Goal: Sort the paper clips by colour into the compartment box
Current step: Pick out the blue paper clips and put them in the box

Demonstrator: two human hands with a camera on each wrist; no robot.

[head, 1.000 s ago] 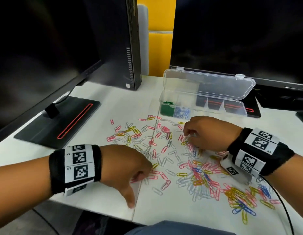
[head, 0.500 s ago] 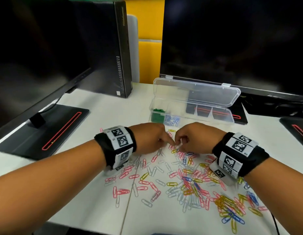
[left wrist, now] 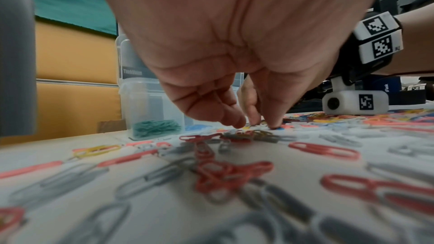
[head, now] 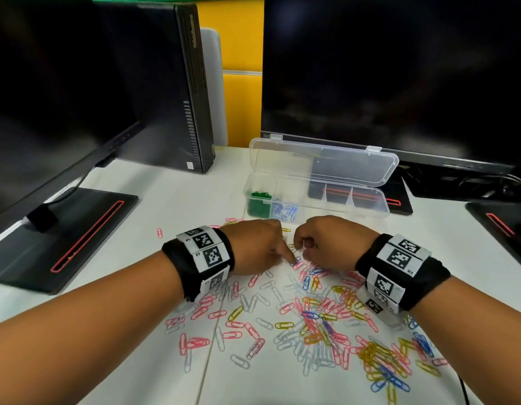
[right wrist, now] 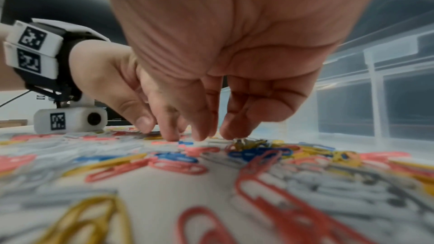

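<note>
Loose paper clips [head: 312, 320] in pink, yellow, blue and white lie spread over the white table. Behind them the clear compartment box [head: 382, 206] stands with its lid [head: 323, 162] up. Its leftmost cell holds green clips [head: 258, 205] and the one beside it blue clips [head: 284, 212]. Both hands meet over the far edge of the spread. My left hand [head: 285, 255] presses one fingertip [left wrist: 273, 121] on a blue clip [left wrist: 280, 128]. My right hand [head: 304, 250] points its bent fingers down, its fingertips [right wrist: 172, 135] touching the clips, with nothing pinched.
A dark monitor's flat stand [head: 63, 244] lies at the left and a small black computer [head: 177, 112] behind it. A second monitor [head: 399, 83] rises behind the box. Another stand [head: 504, 223] sits at the right edge. A thin cable [head: 463, 390] hangs at the front right.
My left hand came up from the near table edge to beside the right hand and set a fingertip on a blue clip. The right hand shifted only slightly.
</note>
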